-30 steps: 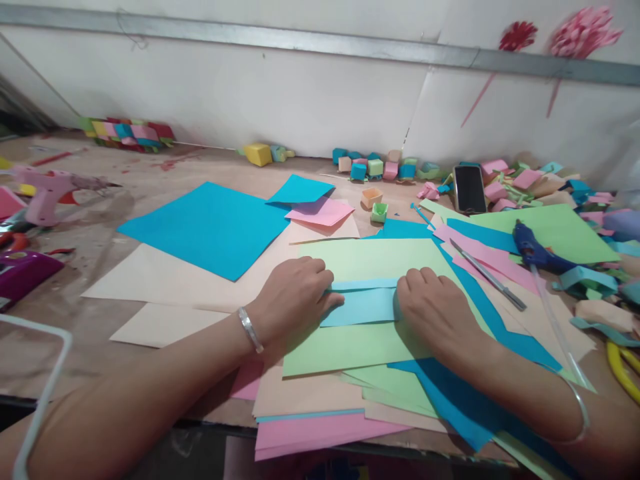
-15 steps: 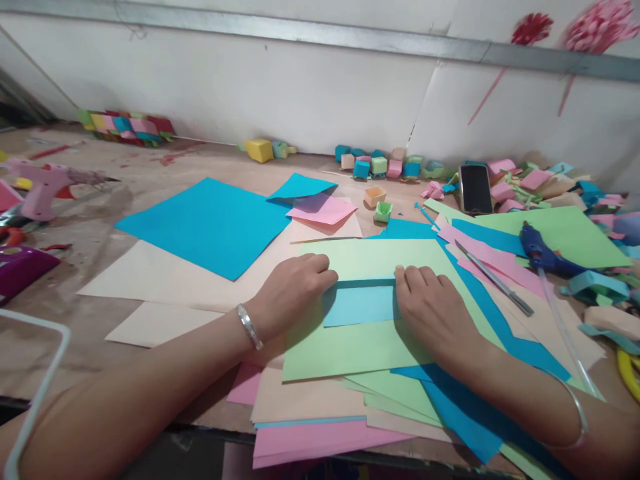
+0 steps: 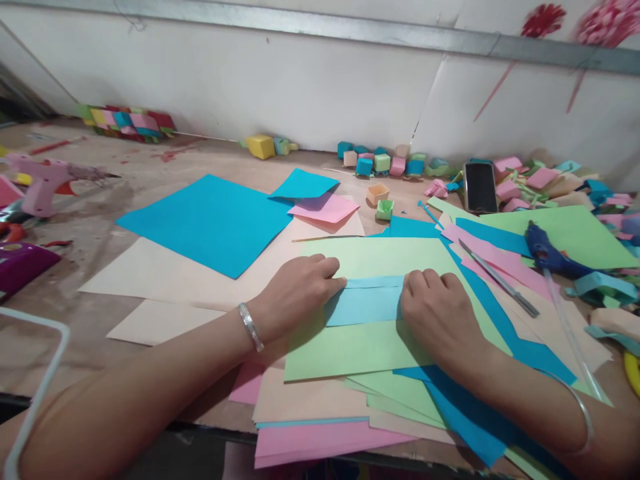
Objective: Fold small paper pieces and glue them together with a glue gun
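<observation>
A light blue paper strip (image 3: pixel 365 305) lies on a pale green sheet (image 3: pixel 350 353), its far edge folded over in a narrow band. My left hand (image 3: pixel 305 290) grips the strip's left end, fingers curled and thumb along the fold. At the right end, my right hand (image 3: pixel 437 307) has its fingers closed on the same fold. Both hands rest low on the green sheet, and their fingers cover the strip's two ends. Below the green sheet, more coloured sheets (image 3: pixel 310 393) are stacked toward the table edge.
A large blue sheet (image 3: pixel 205 223) lies left of the hands. To the right are a grey craft knife (image 3: pixel 500 279), a blue glue gun (image 3: pixel 545 250) and a phone (image 3: pixel 480 188). A pink glue gun (image 3: pixel 43 183) sits far left. Small paper cubes (image 3: pixel 383 163) line the wall.
The strip's far edge, raised before, now lies folded down flat toward me. Both hands stay at its ends, the left thumb stretched further along the fold.
</observation>
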A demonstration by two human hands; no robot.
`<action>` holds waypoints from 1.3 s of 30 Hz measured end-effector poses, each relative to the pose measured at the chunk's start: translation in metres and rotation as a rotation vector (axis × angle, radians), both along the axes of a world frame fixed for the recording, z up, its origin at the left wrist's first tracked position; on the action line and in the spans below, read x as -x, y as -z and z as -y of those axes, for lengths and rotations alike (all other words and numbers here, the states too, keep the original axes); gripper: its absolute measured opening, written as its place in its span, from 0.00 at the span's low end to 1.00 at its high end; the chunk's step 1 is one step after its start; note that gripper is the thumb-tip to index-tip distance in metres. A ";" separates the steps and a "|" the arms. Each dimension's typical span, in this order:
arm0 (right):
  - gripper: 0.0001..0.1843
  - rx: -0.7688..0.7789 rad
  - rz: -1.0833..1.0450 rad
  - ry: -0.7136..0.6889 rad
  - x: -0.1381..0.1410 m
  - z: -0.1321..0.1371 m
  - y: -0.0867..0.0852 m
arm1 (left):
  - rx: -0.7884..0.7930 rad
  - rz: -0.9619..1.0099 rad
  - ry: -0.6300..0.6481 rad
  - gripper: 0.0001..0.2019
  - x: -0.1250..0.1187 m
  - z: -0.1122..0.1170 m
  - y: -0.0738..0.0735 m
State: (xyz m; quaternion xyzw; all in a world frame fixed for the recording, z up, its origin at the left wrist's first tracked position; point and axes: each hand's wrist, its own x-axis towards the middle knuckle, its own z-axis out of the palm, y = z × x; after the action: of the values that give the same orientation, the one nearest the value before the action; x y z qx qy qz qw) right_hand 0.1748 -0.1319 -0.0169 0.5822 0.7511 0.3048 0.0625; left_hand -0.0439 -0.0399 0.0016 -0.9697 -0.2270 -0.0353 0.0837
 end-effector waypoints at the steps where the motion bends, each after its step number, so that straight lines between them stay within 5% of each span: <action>1: 0.12 0.004 -0.004 0.001 0.001 0.000 -0.001 | 0.001 -0.012 0.002 0.09 -0.001 0.001 -0.001; 7: 0.12 0.054 -0.035 0.008 0.002 -0.001 -0.002 | 0.058 0.044 0.027 0.09 -0.008 0.016 -0.003; 13: 0.25 0.085 -0.017 -0.042 0.000 -0.001 -0.001 | 0.028 0.050 -0.058 0.14 -0.017 0.025 0.003; 29: 0.13 0.148 0.045 0.036 0.003 -0.001 -0.004 | -0.028 0.005 -0.125 0.19 -0.015 0.021 -0.003; 33: 0.12 0.187 0.001 0.041 0.005 -0.002 -0.005 | -0.042 -0.024 -0.130 0.19 -0.034 0.026 -0.006; 39: 0.11 0.261 -0.103 0.035 0.005 -0.003 -0.006 | -0.031 -0.027 0.024 0.22 -0.071 0.028 -0.005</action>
State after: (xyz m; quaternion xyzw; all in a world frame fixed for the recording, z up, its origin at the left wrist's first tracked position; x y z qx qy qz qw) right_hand 0.1701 -0.1289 -0.0107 0.5971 0.7763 0.1729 0.1044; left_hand 0.0274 -0.0681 0.0061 -0.9713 -0.2134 -0.0266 0.1013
